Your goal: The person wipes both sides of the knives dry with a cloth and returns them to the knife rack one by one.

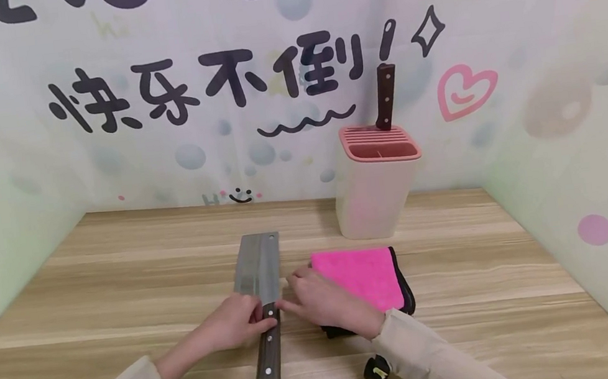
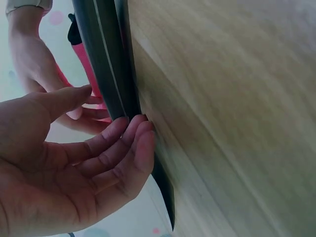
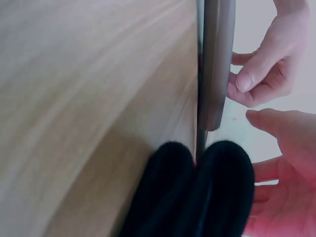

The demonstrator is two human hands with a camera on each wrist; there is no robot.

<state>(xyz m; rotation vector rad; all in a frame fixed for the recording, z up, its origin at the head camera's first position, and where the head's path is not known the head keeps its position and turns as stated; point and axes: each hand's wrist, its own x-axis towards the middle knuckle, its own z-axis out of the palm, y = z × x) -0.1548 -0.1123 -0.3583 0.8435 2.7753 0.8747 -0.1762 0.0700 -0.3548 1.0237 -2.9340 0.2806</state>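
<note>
A cleaver (image 1: pixel 259 269) lies flat on the wooden table, blade pointing away and dark riveted handle toward me. My left hand (image 1: pixel 235 322) is at the front of the handle, thumb over its top and curled fingers at its left side, where the blade begins. In the left wrist view those fingertips (image 2: pixel 143 133) meet the cleaver's edge near the tabletop. To the right of the handle is my right hand (image 1: pixel 322 300), loosely bent, with its thumb reaching toward the handle. Under and beside that hand lies a folded pink cloth (image 1: pixel 361 277) with black edging.
Behind the cloth stands a white knife holder (image 1: pixel 370 201) with a pink slotted top. A dark-handled knife (image 1: pixel 386 96) sticks up from its slots. A printed backdrop (image 1: pixel 210 156) rises along the back of the table (image 1: pixel 121 266), and pale walls close both sides.
</note>
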